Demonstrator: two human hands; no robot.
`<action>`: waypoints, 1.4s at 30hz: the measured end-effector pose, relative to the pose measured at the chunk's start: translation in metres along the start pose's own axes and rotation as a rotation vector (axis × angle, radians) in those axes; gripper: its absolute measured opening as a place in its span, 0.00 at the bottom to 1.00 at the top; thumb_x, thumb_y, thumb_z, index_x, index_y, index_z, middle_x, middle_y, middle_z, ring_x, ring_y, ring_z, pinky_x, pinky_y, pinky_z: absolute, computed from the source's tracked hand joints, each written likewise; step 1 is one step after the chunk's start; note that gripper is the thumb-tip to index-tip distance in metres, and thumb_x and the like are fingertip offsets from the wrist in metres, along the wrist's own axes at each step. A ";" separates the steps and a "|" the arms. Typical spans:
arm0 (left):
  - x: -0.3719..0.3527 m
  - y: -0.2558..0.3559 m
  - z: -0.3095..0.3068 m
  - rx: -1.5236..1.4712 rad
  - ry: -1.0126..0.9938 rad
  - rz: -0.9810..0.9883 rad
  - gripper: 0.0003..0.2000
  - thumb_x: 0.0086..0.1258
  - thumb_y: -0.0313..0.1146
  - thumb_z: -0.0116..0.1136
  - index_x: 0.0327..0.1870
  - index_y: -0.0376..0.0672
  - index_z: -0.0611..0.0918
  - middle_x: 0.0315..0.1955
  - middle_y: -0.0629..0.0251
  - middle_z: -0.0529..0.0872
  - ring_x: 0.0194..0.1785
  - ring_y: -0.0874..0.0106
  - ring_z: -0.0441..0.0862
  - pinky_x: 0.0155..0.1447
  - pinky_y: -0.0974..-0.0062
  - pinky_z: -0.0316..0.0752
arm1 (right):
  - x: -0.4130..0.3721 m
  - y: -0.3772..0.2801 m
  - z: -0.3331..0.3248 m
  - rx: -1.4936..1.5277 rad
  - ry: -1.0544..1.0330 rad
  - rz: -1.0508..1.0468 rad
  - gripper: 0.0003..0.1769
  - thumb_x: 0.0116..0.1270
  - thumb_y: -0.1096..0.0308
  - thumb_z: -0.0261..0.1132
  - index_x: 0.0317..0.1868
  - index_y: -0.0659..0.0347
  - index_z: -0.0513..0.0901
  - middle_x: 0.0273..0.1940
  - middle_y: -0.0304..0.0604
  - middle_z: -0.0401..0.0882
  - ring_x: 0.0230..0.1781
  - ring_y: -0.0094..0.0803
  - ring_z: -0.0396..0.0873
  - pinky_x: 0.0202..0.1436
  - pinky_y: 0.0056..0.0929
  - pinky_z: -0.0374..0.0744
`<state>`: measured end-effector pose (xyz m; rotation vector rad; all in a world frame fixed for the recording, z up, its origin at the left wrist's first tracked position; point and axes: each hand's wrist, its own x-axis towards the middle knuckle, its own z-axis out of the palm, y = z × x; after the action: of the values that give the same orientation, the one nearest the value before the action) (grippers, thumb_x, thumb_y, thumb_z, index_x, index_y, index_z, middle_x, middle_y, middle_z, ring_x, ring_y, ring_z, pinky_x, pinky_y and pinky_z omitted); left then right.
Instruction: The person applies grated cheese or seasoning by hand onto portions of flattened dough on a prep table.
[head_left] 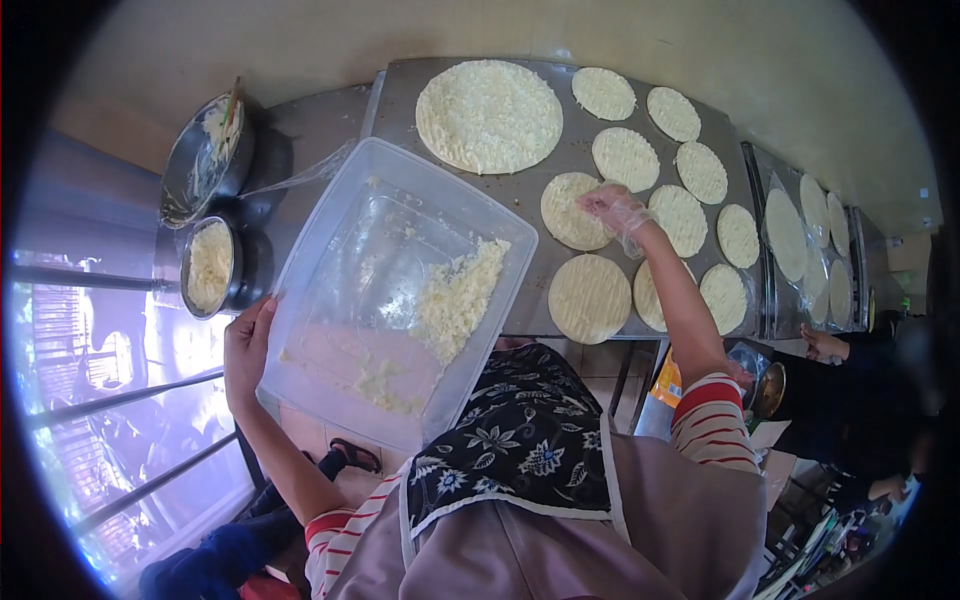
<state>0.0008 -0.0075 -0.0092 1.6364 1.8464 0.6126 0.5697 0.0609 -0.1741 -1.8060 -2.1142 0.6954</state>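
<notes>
My left hand grips the left edge of a clear plastic tub, tilted toward me. Crumbly pale topping lies along the tub's right side. My right hand, in a thin clear glove, is over a round flat base with topping on it; its fingertips point down and are bunched, and whether they hold any crumbs is too small to tell. Just below is a smooth round base. A large round base covered in topping lies beyond the tub.
Several small rounds cover the metal table. At the left stand a large metal bowl and a smaller bowl of pale mixture. More rounds lie on a table at the right, where another person's hand shows.
</notes>
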 end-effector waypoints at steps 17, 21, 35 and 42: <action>-0.001 0.013 0.001 0.002 0.007 -0.005 0.17 0.71 0.40 0.54 0.49 0.34 0.81 0.22 0.71 0.78 0.29 0.84 0.69 0.35 0.83 0.67 | 0.001 -0.207 0.054 -0.180 -0.697 -0.026 0.09 0.54 0.70 0.62 0.34 0.65 0.82 0.30 0.50 0.80 0.30 0.41 0.80 0.37 0.34 0.80; -0.002 0.007 0.000 -0.008 0.002 0.069 0.16 0.71 0.39 0.54 0.49 0.34 0.81 0.23 0.70 0.79 0.29 0.84 0.69 0.35 0.83 0.67 | 0.011 -0.199 0.103 -0.279 -0.512 -0.316 0.08 0.54 0.70 0.59 0.30 0.65 0.82 0.29 0.53 0.80 0.30 0.41 0.81 0.36 0.36 0.81; -0.002 0.016 -0.004 0.054 -0.015 -0.026 0.18 0.71 0.42 0.54 0.49 0.35 0.81 0.24 0.70 0.80 0.30 0.82 0.69 0.36 0.83 0.67 | -0.002 -0.154 -0.034 1.126 -0.409 0.161 0.15 0.60 0.70 0.66 0.47 0.64 0.80 0.39 0.41 0.81 0.39 0.27 0.79 0.46 0.26 0.79; -0.002 0.016 -0.002 0.046 0.000 -0.018 0.18 0.71 0.42 0.54 0.49 0.36 0.81 0.21 0.71 0.77 0.28 0.82 0.67 0.34 0.83 0.65 | 0.006 -0.027 -0.041 0.730 -0.181 0.345 0.12 0.61 0.72 0.64 0.46 0.63 0.82 0.37 0.39 0.82 0.36 0.22 0.78 0.41 0.22 0.78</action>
<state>0.0108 -0.0069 0.0035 1.6474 1.8859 0.5664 0.5662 0.0714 -0.1255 -1.7065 -1.3426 1.5228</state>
